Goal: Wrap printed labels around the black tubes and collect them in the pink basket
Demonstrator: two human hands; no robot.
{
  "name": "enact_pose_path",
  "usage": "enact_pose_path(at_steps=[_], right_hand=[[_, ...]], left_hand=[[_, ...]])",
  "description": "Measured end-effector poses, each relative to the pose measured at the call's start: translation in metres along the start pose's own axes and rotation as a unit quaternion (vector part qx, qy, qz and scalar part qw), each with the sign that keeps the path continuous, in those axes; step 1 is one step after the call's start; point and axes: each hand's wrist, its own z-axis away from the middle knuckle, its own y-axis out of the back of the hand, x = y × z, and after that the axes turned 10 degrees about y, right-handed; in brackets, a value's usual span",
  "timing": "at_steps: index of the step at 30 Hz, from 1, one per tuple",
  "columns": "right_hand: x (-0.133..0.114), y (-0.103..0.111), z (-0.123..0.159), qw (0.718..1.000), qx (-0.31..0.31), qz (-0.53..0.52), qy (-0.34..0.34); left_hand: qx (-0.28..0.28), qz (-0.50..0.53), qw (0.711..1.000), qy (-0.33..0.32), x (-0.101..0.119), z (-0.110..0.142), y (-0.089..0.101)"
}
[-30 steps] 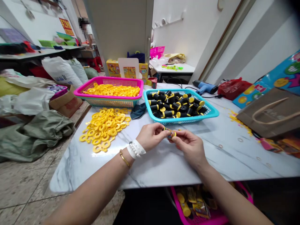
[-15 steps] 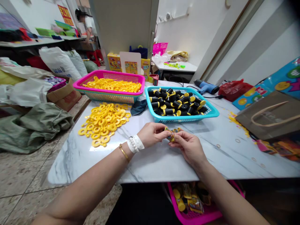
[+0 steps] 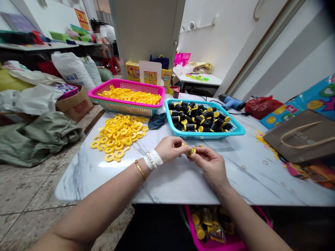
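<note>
Above the near middle of the table, my left hand (image 3: 169, 150) and my right hand (image 3: 210, 164) meet fingertip to fingertip. Both are closed on a small yellow-and-dark printed piece (image 3: 192, 152), mostly covered by the fingers, so its exact kind cannot be told. Just beyond my hands stands a turquoise basket (image 3: 206, 134) heaped with black cylinders with yellow ends (image 3: 192, 112). A loose pile of flat yellow ring pieces (image 3: 123, 134) lies to the left of my left hand. Behind that pile, more yellow rings (image 3: 131, 96) fill a pink basket (image 3: 91, 93).
On the marbled table (image 3: 104, 181), a dark cloth (image 3: 157, 121) lies between the baskets. A blue heat gun (image 3: 232, 102), a red bag (image 3: 263, 106) and a brown paper bag (image 3: 295, 136) are at the right. Under the edge sits a pink basket (image 3: 193, 230). A person (image 3: 107, 35) stands far off.
The colourful printed strip that spread between my fingers now shows only as a small yellow-and-dark bit. The hands stay together, and the view has shifted slightly.
</note>
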Motion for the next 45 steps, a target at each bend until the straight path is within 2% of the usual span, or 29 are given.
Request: enact_pose_path(at_steps=[3, 6, 8, 12, 14, 17, 19, 24, 28, 30, 34, 38, 41, 43, 45], right_hand=[[0.002, 0.000, -0.003, 0.996, -0.013, -0.059, -0.066], [0.002, 0.003, -0.005, 0.988, -0.041, -0.094, -0.114], [0.001, 0.007, -0.005, 0.988, -0.066, -0.096, -0.105], [0.000, 0.016, -0.003, 0.986, -0.128, -0.080, -0.072], [0.000, 0.019, -0.002, 0.988, -0.129, -0.067, -0.049], [-0.002, 0.019, -0.001, 0.993, -0.084, -0.079, 0.013], [-0.003, 0.019, -0.001, 0.992, -0.073, -0.096, 0.043], [-0.004, 0.019, 0.002, 0.990, -0.103, -0.058, 0.070], [-0.004, 0.019, 0.004, 0.990, -0.075, -0.030, 0.120], [-0.004, 0.019, 0.004, 0.990, -0.056, -0.029, 0.122], [-0.005, 0.020, 0.006, 0.990, -0.096, -0.009, 0.102], [-0.004, 0.020, 0.008, 0.988, -0.072, -0.017, 0.135], [-0.003, 0.019, 0.007, 0.986, -0.082, -0.027, 0.140], [-0.003, 0.019, 0.006, 0.982, -0.095, 0.018, 0.161], [-0.002, 0.020, 0.006, 0.970, -0.088, 0.080, 0.211]], left_hand=[[0.022, -0.037, 0.998, -0.042, -0.001, 0.000, -0.004], [-0.023, 0.009, 1.000, -0.019, -0.002, 0.001, -0.010], [-0.045, 0.052, 0.997, 0.023, -0.004, 0.000, -0.012], [-0.035, 0.068, 0.994, 0.072, -0.007, -0.003, -0.013], [-0.082, 0.121, 0.986, 0.085, -0.007, -0.003, -0.012], [-0.198, 0.252, 0.942, 0.098, -0.003, 0.000, -0.011], [-0.239, 0.288, 0.921, 0.107, -0.002, 0.002, -0.011], [-0.208, 0.272, 0.931, 0.127, -0.004, 0.004, -0.015], [-0.256, 0.320, 0.905, 0.117, -0.005, 0.003, -0.015], [-0.262, 0.322, 0.902, 0.118, -0.005, 0.003, -0.015], [-0.261, 0.303, 0.908, 0.127, -0.006, 0.002, -0.015], [-0.281, 0.337, 0.890, 0.122, -0.008, 0.002, -0.017], [-0.244, 0.313, 0.908, 0.132, -0.008, 0.003, -0.019], [-0.212, 0.299, 0.919, 0.144, -0.007, 0.003, -0.020], [-0.206, 0.303, 0.917, 0.157, -0.007, 0.002, -0.022]])
